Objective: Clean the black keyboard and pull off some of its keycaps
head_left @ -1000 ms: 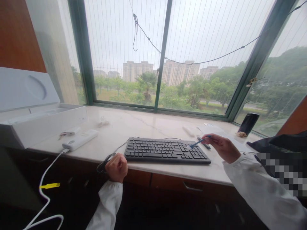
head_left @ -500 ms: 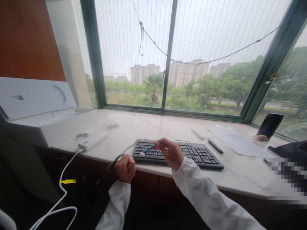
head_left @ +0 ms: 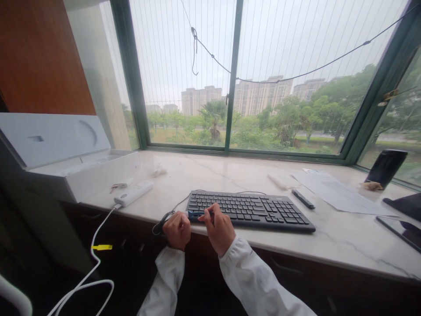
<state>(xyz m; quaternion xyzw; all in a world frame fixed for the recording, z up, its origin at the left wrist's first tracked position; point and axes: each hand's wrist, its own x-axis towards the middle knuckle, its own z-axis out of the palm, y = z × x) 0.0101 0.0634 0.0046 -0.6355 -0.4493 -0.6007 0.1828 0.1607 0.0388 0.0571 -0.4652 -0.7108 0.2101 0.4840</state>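
Note:
A black keyboard [head_left: 253, 210] lies on the pale marble sill. My right hand [head_left: 219, 228] is at the keyboard's front left corner, fingers pinched on a small blue brush [head_left: 196, 214] that lies across that corner. My left hand [head_left: 177, 229] is a closed fist just left of it, at the sill's front edge, touching the brush's left end and the coiled black keyboard cable [head_left: 160, 223]. Both arms wear white sleeves.
An open white box [head_left: 72, 162] stands at the left, with a white power bank [head_left: 133, 193] and its white cable [head_left: 88, 272] beside it. Right of the keyboard lie a black pen [head_left: 303, 199], papers [head_left: 338, 193], a black phone [head_left: 385, 166] and dark devices [head_left: 403, 219].
My right hand carried the blue brush from the keyboard's right end across to its left corner, ending beside my left fist. The view swung slightly left.

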